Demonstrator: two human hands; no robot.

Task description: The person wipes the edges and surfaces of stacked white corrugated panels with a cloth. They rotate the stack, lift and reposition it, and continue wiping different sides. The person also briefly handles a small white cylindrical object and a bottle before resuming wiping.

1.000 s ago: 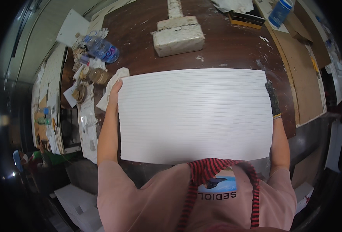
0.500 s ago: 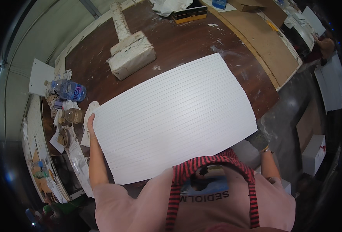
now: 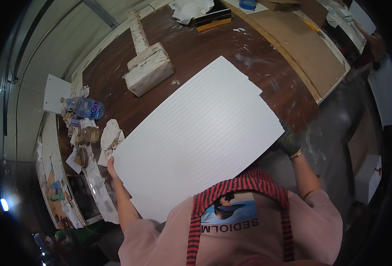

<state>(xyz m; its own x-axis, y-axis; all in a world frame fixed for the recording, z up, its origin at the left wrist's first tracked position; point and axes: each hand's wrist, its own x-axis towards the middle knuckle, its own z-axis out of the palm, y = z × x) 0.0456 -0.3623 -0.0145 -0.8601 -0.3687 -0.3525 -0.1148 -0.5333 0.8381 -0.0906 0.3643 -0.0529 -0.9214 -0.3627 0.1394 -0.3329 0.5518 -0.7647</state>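
Note:
A large white panel (image 3: 196, 137) with fine parallel lines fills the middle, tilted with its far right corner raised up the picture. Its short edges are stepped, as if strips had slid a little against each other. At the panel's left edge is my left hand (image 3: 111, 165), bare, thumb showing and the other fingers hidden beneath. My right hand (image 3: 289, 141), in a dark glove, grips the opposite edge, its fingertips out of sight under the panel. Beside my left hand a crumpled off-white cloth (image 3: 110, 139) lies on the brown table (image 3: 191, 48).
A white-smeared block with a long handle (image 3: 149, 68) lies beyond the panel. Plastic bottles (image 3: 87, 107) and clutter line the table's left side. At the far edge sits a black and yellow box (image 3: 212, 20). A brown board (image 3: 293, 48) borders the right; a white box (image 3: 368, 177) stands lower right.
The panel has turned anticlockwise, its left end coming nearer to me and its right end swinging away. Both hands moved with it, and its stepped edge shows more. More of the cloth shows.

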